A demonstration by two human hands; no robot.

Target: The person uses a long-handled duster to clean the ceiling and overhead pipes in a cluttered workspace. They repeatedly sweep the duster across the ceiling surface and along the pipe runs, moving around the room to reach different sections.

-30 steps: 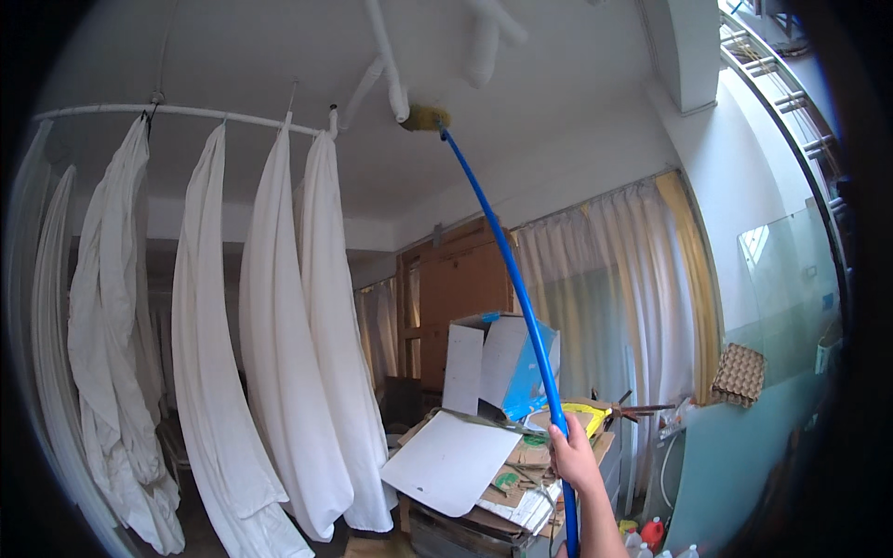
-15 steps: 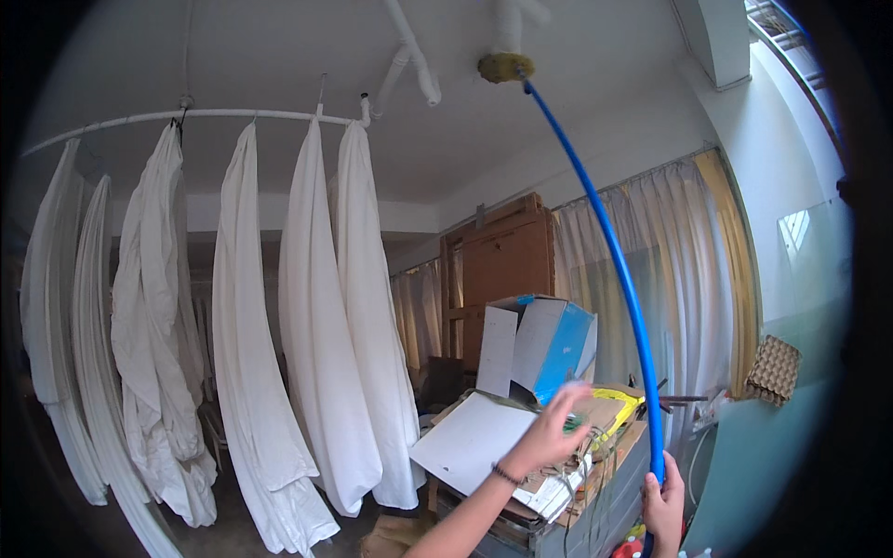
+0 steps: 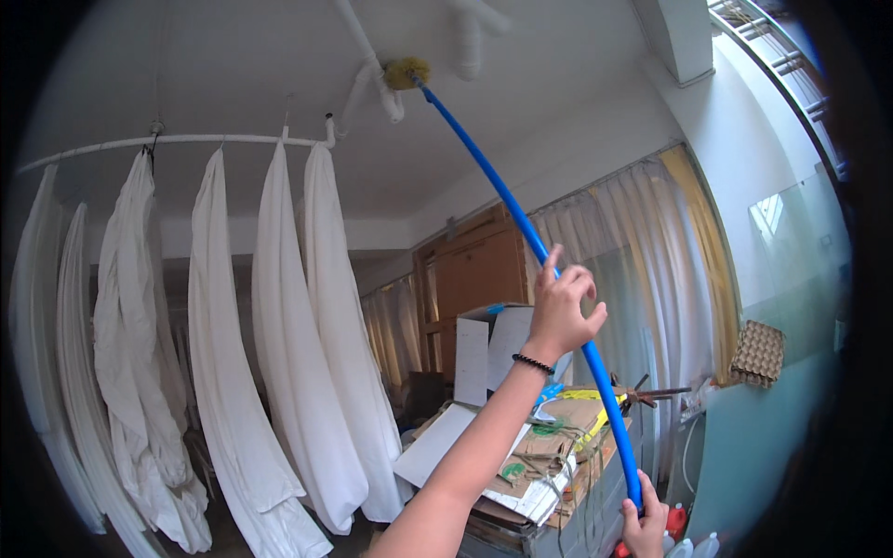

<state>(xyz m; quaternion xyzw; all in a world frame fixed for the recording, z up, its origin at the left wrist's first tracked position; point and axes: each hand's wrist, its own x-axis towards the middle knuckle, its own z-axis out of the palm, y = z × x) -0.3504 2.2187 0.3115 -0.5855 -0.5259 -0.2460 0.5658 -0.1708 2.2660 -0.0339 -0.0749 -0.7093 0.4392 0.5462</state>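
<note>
A long-handled duster with a blue pole (image 3: 493, 177) slants from the lower right up toward the ceiling. Its round yellowish head (image 3: 406, 73) is beside the white ceiling pipes, and I cannot tell whether it touches them. Low on the pole, my right hand (image 3: 644, 526) is wrapped round it. Higher up, my left hand (image 3: 565, 307), with a dark bead bracelet (image 3: 533, 363) on the wrist, is raised in front of the pole. Its index finger points up, the other fingers are bent and apart, and the grip is not closed round the pole.
White cloths (image 3: 312, 372) hang from a white rail (image 3: 223, 139) on the left. Below my left arm, flattened cardboard (image 3: 577, 409) and a white-and-blue box (image 3: 472, 358) are piled up. Curtains (image 3: 642, 251), an egg tray (image 3: 758, 353) and plastic bottles (image 3: 684, 544) are on the right.
The duster's head has swung left across the ceiling to the forked pipe, and the pole leans more. My left hand has risen from above the cardboard to the pole. My right hand keeps its grip.
</note>
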